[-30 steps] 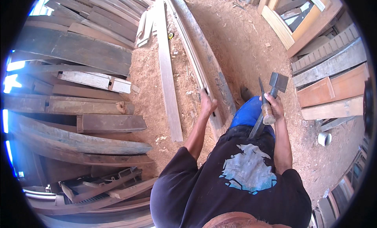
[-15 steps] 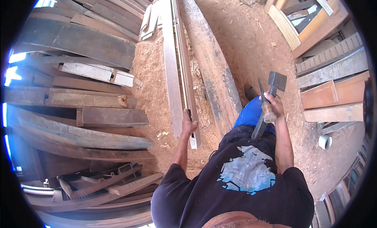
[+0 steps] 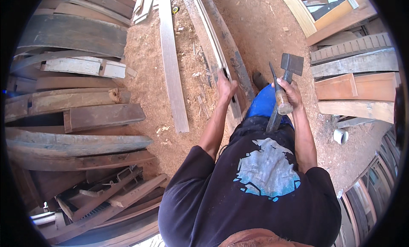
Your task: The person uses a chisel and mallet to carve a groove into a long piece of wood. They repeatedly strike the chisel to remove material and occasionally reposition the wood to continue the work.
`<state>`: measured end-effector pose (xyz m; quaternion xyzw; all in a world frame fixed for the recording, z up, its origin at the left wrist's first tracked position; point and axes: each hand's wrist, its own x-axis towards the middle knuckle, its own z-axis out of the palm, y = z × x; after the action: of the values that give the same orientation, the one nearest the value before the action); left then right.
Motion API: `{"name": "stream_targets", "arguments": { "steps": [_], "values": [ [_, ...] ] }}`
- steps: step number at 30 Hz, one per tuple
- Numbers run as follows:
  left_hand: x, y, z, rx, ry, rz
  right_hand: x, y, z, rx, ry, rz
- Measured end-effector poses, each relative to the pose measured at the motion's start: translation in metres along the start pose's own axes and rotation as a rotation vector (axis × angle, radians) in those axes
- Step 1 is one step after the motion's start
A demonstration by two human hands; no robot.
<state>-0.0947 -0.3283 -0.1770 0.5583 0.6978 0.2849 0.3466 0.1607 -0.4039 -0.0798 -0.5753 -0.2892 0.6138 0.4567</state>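
Note:
My left hand is closed round the near end of a long, narrow grooved wooden strip, which lies along a thick weathered beam. A dark gap or mark shows on the strip by my fingers. In my right hand, near my lap, are two tools gripped together. One is a chisel with a round wooden handle, its thin blade pointing away from me. The other is a hammer-like tool with a square dark head, its shaft slanting back toward my waist. Left of the beam lies a flat, pale board.
Stacked planks fill the left side. Wooden frames and more boards line the right. A white ring-shaped piece sits on the shaving-covered ground. A small yellow and black round item lies by the pale board's far end.
My left hand has shifted the grooved strip rightward, away from the pale board and against the beam. My right hand still holds both tools. The whole view has shifted slightly.

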Motion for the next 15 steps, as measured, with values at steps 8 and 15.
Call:
{"name": "stream_targets", "arguments": {
  "steps": [8, 15],
  "values": [
    [0.059, -0.010, 0.018, -0.003, 0.063, 0.018, -0.001, -0.001, 0.014, 0.020, 0.020, -0.031],
    [0.065, -0.063, -0.010, -0.584, -0.222, -0.079, 0.001, -0.001, 0.013, -0.012, 0.022, -0.050]
  ]
}}
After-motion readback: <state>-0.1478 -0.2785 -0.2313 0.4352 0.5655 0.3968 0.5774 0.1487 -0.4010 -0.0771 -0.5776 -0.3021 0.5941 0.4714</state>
